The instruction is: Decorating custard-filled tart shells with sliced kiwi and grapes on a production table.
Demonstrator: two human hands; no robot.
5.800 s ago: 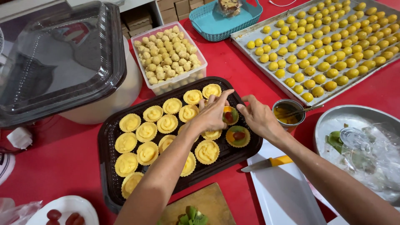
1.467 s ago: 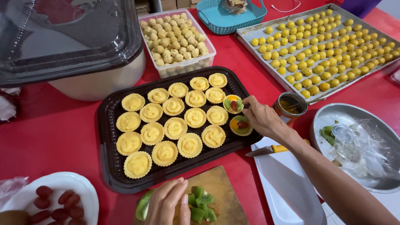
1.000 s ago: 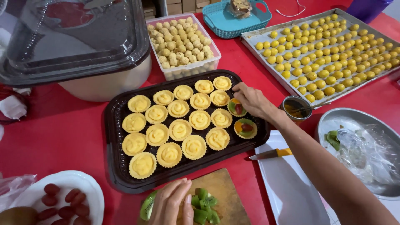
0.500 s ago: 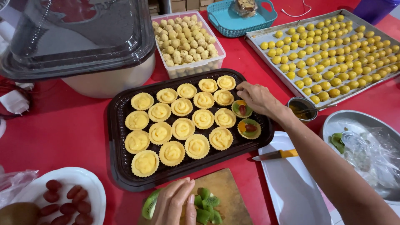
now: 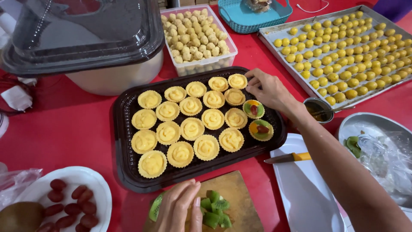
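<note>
Fingers of the right hand (image 5: 268, 88) are pinching a tart (image 5: 237, 81) at the tray's (image 5: 124, 129) far corner, risking a crumbled shell, while the left hand (image 5: 180, 208) is pressing kiwi (image 5: 213, 210).

Lighting is bright, even and diffuse, from overhead. Shadows are soft and short: a faint one lies under the right hand (image 5: 269, 89) on the black tray (image 5: 124, 141), another beneath the forearm. Glare appears as white streaks on the dark lid (image 5: 86, 30), as highlights on the tray rim and on the plastic bag (image 5: 386, 159). The red table (image 5: 60, 133) is saturated. Focus is sharp at centre. Wide-angle distortion bends the edges; the left hand (image 5: 178, 208) is slightly soft at the bottom border.
</note>
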